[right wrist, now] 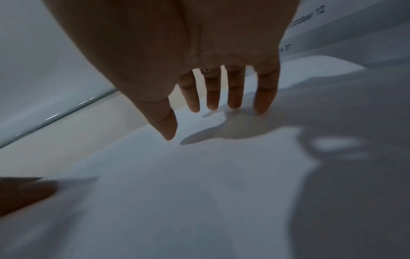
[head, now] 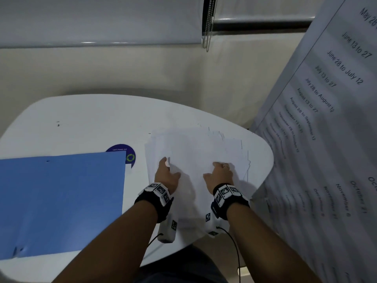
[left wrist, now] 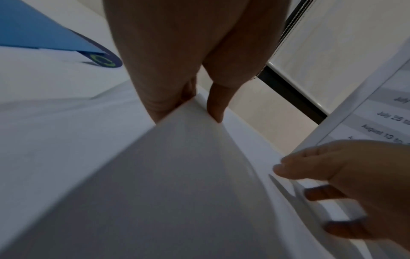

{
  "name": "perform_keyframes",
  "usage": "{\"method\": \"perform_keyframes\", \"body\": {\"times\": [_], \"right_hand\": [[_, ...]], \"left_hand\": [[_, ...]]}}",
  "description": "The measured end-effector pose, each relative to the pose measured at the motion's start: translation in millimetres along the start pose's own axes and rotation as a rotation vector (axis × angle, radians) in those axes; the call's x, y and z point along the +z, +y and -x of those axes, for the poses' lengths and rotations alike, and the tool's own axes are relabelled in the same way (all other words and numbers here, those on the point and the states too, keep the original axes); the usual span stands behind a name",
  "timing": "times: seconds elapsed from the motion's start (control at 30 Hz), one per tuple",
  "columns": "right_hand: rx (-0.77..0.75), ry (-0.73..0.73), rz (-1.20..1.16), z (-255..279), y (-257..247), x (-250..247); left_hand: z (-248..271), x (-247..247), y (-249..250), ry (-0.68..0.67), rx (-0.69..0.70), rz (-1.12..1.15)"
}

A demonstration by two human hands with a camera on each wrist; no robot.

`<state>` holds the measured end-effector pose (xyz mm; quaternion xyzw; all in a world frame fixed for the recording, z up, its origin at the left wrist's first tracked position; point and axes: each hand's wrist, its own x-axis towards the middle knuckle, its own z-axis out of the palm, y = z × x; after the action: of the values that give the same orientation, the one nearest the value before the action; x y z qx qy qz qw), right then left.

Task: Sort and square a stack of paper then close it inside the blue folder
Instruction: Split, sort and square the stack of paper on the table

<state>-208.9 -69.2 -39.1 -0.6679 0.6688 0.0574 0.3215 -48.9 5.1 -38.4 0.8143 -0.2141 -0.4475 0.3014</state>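
A loose, fanned stack of white paper (head: 195,152) lies on the right half of the white table. My left hand (head: 166,172) pinches the edge of a top sheet (left wrist: 177,157) between thumb and fingers and lifts it a little. My right hand (head: 220,174) rests on the sheets to the right with straight, spread fingers (right wrist: 213,98) whose tips touch the paper (right wrist: 199,184). The blue folder (head: 61,201) lies flat at the left of the table, apart from both hands; it also shows in the left wrist view as the blue folder (left wrist: 33,29).
The rounded white table (head: 91,123) ends just right of the paper. A large printed date chart (head: 326,119) leans close at the right. A round purple sticker (head: 126,154) peeks out past the folder's far corner. A window blind and its chain (head: 208,27) hang behind.
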Motion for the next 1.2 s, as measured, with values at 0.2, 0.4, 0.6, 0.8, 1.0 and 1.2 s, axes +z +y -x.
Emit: {"method": "perform_keyframes", "body": {"times": [0.2,0.4,0.6,0.8,1.0,1.2], "right_hand": [[0.18,0.026,0.044,-5,17,-9],[0.109,0.004,0.077,-10,19,-10],[0.006,-0.093,0.085,-18,18,-16],[0.076,-0.039,0.14,-16,11,-15],[0.026,-0.044,0.082,-12,8,-10],[0.059,-0.07,0.152,-16,14,-16]], "left_hand": [[-8,-10,-6,0.158,0.002,-0.373],[-8,-2,-7,0.167,-0.057,-0.425],[-3,1,-4,0.163,-0.016,-0.425],[7,9,0,0.132,-0.062,-0.159],[5,12,14,0.172,-0.155,-0.376],[-8,15,17,0.054,-0.164,-0.209]]}}
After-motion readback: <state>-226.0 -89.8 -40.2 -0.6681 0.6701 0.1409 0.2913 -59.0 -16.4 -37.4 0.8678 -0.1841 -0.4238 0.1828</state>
